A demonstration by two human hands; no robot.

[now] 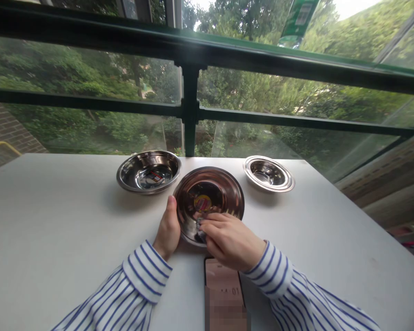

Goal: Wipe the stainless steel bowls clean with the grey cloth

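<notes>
A shiny metal bowl [232, 191] with a round yellow-and-red sticker [202, 203] inside stands in the middle, tilted towards me. My left hand [169, 230] grips its left rim, thumb up along the edge. Inside the bowl's near side, my right hand [229, 236] has its fingers bent over a grey, crinkly steel wool scrubber [199, 227] pressed against the metal. The fingers partly cover the scrubber. The bowl's underside is hidden.
A wide metal bowl [131, 179] with a label stands at the back left, a smaller wide-rimmed bowl [286, 183] at the back right. Below my right hand lies a phone [222, 280] on the white table [72, 220]. Green-framed windows [189, 82] rise behind.
</notes>
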